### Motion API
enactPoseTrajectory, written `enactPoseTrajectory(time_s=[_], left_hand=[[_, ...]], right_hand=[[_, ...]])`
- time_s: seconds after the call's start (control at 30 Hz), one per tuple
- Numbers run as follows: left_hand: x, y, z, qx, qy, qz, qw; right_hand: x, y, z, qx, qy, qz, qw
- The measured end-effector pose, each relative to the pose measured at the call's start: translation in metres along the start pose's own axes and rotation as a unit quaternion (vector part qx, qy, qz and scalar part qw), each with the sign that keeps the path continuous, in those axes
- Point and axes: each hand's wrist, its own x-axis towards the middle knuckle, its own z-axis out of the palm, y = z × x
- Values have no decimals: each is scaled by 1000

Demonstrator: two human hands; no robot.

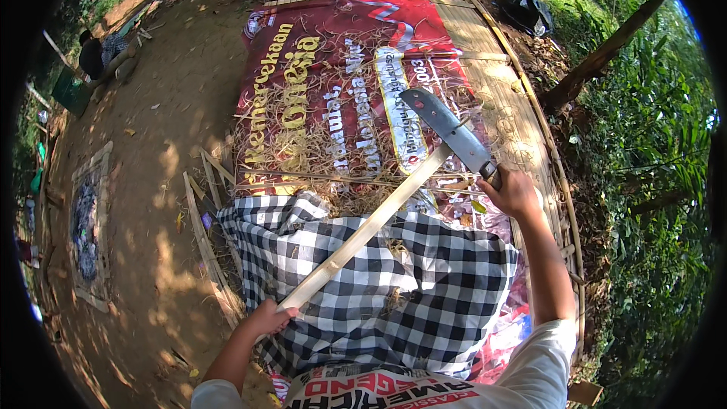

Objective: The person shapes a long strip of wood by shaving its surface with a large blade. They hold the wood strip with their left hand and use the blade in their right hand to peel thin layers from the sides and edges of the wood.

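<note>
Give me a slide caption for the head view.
Right hand sets a machete against a bamboo strip held by the left hand.

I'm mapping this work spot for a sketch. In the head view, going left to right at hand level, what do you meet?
Flat mat on the dirt → left hand → bamboo strip → checkered cloth → right hand → bamboo platform edge → green plants.

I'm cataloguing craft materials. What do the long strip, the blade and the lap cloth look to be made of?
The strip, held by the left hand, looks like split bamboo: pale, matte, with a node ridge. The blade, gripped by the right hand, seems dull grey steel, its handle hidden. The checked cloth looks like woven cotton, soft-draping; the fibre is uncertain.
</note>
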Motion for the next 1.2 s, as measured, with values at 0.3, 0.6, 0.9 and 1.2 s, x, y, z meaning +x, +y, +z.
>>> enactPoseTrajectory(time_s=[0.3, 0.6, 0.9, 1.2], left_hand=[[8, -20, 7, -63, 14, 60, 996], [-13, -3, 9, 50, 63, 89, 993], [-22, -15, 21, 89, 128, 97, 983], [-44, 7, 27, 126, 142, 76, 979]], right_hand=[[-13, 74, -4, 62, 91, 162, 981], [-92, 8, 35, 114, 229, 144, 956], [-93, -83, 8, 383, 44, 83, 919], [-120, -170, 34, 193, -109, -144, 965]])
